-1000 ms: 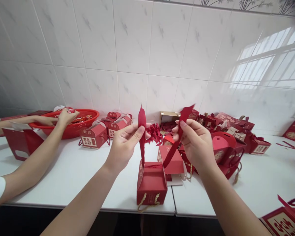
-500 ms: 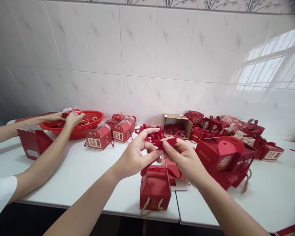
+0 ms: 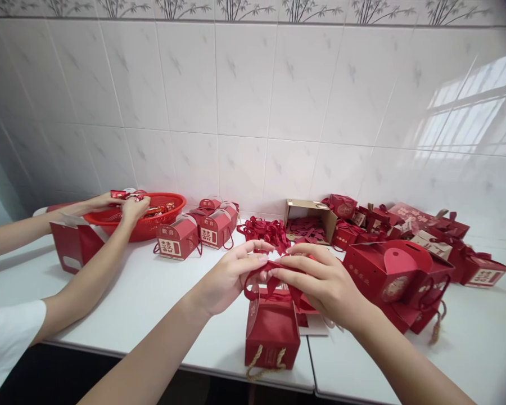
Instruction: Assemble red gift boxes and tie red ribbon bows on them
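A small red gift box [image 3: 273, 332] with a beige rope handle stands upright near the table's front edge. Just above its top, my left hand [image 3: 231, 275] pinches a red ribbon [image 3: 274, 275] between thumb and fingers. My right hand [image 3: 320, 278] grips the same ribbon from the other side, its fingers laid across it. Ribbon loops hang down onto the box top. Part of the ribbon is hidden behind my fingers.
A red basket [image 3: 152, 228] of wrapped sweets stands at left, where a co-worker's hands [image 3: 132, 208] hold sweets. Small red boxes [image 3: 179, 239], a ribbon pile [image 3: 267, 232] and an open carton [image 3: 312, 225] lie behind. Larger red boxes [image 3: 388, 275] crowd the right.
My right hand has turned over, its fingers now lying across the ribbon, which forms a loop. My left fingers have drawn closer together. The view has shifted slightly left and up.
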### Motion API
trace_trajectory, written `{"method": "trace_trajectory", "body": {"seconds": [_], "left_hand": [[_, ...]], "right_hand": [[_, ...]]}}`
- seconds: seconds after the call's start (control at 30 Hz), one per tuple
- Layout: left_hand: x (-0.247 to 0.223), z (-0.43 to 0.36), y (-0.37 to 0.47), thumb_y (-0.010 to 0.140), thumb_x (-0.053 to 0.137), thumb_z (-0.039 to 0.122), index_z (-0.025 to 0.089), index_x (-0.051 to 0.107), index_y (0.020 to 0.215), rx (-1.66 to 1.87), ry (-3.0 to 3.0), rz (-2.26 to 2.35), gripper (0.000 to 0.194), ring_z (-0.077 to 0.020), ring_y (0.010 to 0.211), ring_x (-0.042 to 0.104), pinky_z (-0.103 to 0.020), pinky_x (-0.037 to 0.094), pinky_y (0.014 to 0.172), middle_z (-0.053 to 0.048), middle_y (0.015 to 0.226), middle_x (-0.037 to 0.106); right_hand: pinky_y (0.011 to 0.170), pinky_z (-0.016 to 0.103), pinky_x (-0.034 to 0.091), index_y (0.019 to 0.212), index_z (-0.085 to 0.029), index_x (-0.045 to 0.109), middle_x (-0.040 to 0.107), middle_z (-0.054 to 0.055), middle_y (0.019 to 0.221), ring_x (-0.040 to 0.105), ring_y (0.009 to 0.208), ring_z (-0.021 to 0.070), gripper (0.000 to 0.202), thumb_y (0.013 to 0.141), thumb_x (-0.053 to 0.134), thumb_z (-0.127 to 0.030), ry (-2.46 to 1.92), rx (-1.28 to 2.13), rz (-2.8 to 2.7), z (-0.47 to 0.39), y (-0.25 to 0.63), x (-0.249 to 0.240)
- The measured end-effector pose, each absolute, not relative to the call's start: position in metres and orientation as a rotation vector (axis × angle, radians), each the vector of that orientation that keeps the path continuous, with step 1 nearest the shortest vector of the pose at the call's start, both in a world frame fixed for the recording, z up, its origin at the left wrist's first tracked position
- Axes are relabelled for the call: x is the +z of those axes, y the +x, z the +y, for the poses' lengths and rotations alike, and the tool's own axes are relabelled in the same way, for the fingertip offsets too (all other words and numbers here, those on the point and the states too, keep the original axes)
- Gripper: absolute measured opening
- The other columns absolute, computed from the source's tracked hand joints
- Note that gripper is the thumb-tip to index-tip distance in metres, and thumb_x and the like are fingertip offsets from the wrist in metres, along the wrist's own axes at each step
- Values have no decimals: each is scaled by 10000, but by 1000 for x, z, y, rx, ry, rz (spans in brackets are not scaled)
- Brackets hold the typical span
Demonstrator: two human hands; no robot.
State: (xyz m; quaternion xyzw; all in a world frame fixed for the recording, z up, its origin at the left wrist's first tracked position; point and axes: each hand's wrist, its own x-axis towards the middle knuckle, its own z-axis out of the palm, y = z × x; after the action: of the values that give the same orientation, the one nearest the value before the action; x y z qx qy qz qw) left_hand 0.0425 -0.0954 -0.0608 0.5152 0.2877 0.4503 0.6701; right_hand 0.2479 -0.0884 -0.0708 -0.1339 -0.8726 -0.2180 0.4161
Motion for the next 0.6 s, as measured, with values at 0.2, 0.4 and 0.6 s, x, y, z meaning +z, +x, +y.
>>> {"method": "trace_trajectory", "body": {"seconds": [0.2,0.4,0.6], "left_hand": [[-64,-102,45,922,458,311,184,510,1099,1129,1280,618,224,-132,692,603,-268,497,712,-3,699,602],[-80,-109,40,882,536,279,231,431,1247,1668,2028,1097,383,-123,678,559,-256,448,749,45,681,568],[-111,-107,-6,852,540,241,241,464,1118,1650,2038,1470,276,-93,562,454,-211,427,662,88,608,403]], "right_hand": [[867,421,453,1132,-186,649,701,56,1105,531,1069,265,265,914,505,-144,-409,-691,-2156,-88,250,-78],[827,363,495,1221,-212,594,684,82,1050,574,965,206,415,864,495,-25,-558,-325,-1935,-94,260,-96],[632,222,533,1044,-191,693,731,49,828,668,710,153,224,873,548,-179,-992,-169,-1812,-111,308,-130]]}}
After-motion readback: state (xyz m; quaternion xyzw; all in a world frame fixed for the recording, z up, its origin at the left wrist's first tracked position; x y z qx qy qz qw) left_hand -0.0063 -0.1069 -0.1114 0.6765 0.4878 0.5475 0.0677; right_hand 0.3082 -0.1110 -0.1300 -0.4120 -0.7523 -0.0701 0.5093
